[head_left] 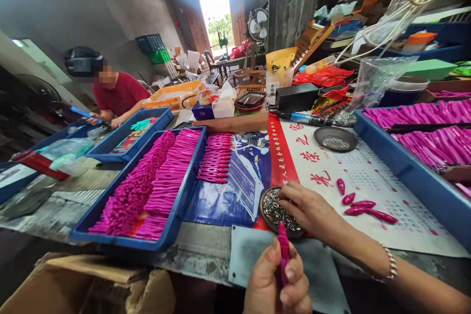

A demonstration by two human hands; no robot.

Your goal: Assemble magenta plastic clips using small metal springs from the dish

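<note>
My left hand (263,274) is closed around a slim magenta plastic piece (282,240), its pointed end up, at the bottom centre. Just beyond it, my right hand (307,203) reaches into a round dark bowl (262,213) full of small shiny metal parts (274,206). Its fingers are bent together among them; what the tips pinch is hidden. Several darker magenta pieces (380,215) lie on the printed sheet (331,184) to the right. A row of slotted magenta pieces (215,159) lies on the blue printed sheet (228,206) to the left.
A blue tray (162,243) packed with magenta pieces stands at left, another blue tray (412,176) at right. A dark dish (336,138) of small parts and a blue-and-black electric screwdriver (305,118) lie at the back. A person in a red shirt (121,91) works at far left.
</note>
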